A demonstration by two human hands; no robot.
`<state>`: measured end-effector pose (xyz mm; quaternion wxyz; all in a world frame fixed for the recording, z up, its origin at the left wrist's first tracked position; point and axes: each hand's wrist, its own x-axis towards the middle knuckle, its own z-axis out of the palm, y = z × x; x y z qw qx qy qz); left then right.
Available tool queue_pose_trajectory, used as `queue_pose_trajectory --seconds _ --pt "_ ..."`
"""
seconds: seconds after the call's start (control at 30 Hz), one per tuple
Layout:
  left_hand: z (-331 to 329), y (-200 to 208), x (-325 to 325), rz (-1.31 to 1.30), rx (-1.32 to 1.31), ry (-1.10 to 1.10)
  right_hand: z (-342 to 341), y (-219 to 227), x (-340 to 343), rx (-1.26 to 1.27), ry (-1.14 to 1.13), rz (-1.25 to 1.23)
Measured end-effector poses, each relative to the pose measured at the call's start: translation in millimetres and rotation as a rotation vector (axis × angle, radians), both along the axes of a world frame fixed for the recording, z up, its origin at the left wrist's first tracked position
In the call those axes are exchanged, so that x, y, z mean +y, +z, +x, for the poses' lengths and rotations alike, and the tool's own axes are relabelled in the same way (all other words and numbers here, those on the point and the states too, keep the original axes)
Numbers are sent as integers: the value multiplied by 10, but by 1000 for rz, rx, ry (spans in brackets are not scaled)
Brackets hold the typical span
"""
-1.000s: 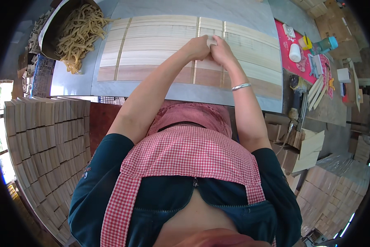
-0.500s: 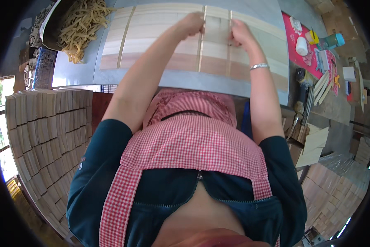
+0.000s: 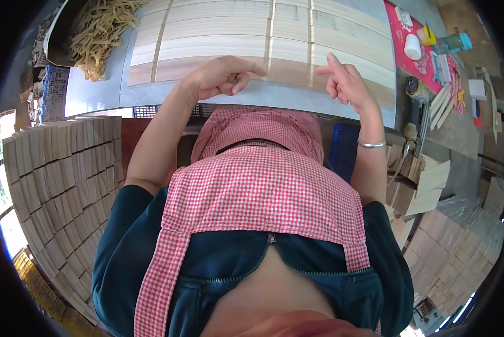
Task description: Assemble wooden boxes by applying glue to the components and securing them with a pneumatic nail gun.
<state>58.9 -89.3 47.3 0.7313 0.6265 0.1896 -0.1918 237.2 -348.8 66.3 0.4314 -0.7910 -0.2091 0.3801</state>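
Observation:
Pale wooden strips (image 3: 224, 31) lie side by side on the grey tabletop (image 3: 100, 92), the nearest one more reddish. Narrow yellowish lines (image 3: 270, 28) cross them from front to back; whether these are bands or grooves I cannot tell. My left hand (image 3: 224, 77) is over the near edge of the strips, index finger stretched right toward one line, its other fingers curled loosely. Opposite it, my right hand (image 3: 347, 83) points its index finger left near another line, thumb raised. I see nothing held in either hand; whether the fingertips touch the wood is unclear.
A dark container (image 3: 61, 33) with tangled tan strips (image 3: 103, 33) stands at the far left. On the right, a red mat (image 3: 395, 28) bears a white bottle (image 3: 412, 48) and a blue-lidded jar (image 3: 454, 42). Stacked wood blocks (image 3: 55, 168) rise at my left.
Both hands have come back from the far part of the strips to their near edge. Their closed fingers have loosened, with the index fingers now stretched toward each other.

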Motion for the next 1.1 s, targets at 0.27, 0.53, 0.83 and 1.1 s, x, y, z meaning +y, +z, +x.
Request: queue_pose_trajectory --seconds 0.27,0.53,0.83,1.1 --pt "-92 -67 -123 -94 -19 101 -137 -15 18 -13 69 10" --pt "-334 -135 -544 -280 -56 97 497 -8 726 6 -113 193" --pt "-612 -249 -862 -505 21 52 645 -90 977 99 -150 103" --pt "-445 -288 -841 -466 40 -26 689 -156 1037 40 -220 68"
